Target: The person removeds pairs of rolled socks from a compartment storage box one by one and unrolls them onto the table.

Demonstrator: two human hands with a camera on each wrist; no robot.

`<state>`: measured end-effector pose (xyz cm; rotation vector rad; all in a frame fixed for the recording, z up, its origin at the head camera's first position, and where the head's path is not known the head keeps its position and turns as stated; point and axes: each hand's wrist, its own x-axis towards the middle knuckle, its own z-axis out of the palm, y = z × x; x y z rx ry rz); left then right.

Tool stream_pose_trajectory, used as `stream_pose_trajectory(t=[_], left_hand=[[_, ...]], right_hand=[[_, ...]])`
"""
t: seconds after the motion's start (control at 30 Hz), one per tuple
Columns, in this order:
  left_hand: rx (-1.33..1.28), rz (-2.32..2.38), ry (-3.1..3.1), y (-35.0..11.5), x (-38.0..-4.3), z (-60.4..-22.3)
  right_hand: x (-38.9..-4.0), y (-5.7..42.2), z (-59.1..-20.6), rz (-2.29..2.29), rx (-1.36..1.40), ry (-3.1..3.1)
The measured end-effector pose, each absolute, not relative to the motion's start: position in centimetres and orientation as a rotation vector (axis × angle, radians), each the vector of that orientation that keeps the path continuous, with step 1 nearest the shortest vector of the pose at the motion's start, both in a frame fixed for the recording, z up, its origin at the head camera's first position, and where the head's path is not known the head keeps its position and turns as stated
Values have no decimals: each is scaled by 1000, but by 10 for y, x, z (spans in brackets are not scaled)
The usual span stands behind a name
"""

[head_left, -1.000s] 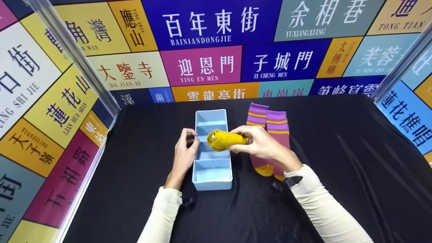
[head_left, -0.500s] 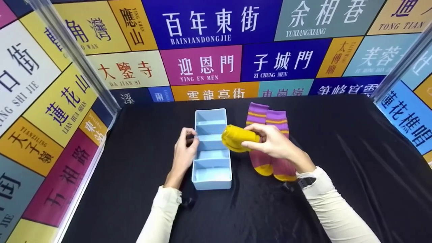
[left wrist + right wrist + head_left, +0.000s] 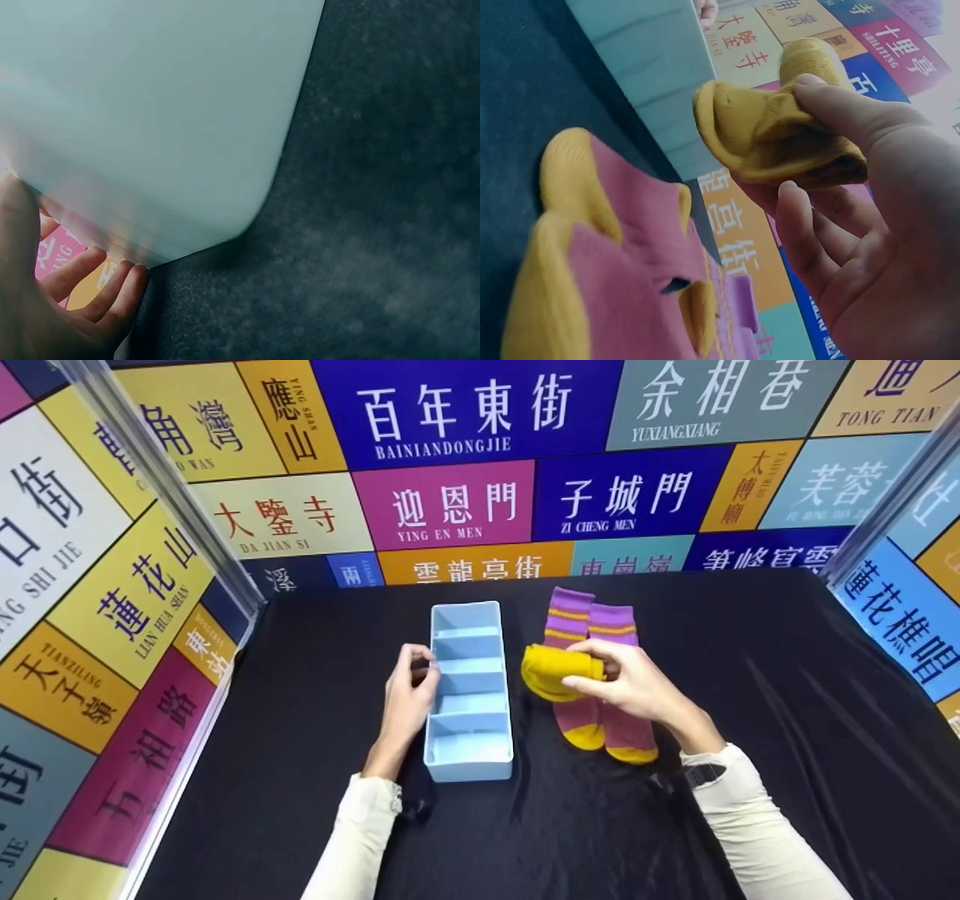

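Rolled yellow sock bundle (image 3: 556, 669) held up over striped purple-pink socks (image 3: 628, 726) lying flat side by side, pale blue divided box (image 3: 469, 772) standing open-topped beside them.

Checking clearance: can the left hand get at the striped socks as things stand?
Probably not directly: the blue box stands between the left hand and the striped socks, and the right hand, holding a yellow roll, covers part of them in the head view.

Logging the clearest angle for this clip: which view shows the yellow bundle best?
The right wrist view: the yellow bundle is large there, its folds clear in the right hand. The head view shows it smaller, partly covered by that hand; the left wrist view shows none of it.
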<state>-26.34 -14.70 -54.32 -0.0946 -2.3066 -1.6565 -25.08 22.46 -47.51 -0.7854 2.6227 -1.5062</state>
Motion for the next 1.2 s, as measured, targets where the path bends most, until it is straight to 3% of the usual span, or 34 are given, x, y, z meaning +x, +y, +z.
stream_pose_trajectory(t=[1.2], left_hand=[[-87,-1670,-2301,-148,-262,-543]], right_hand=[[-247,373,-514,-1435,-311,2784]])
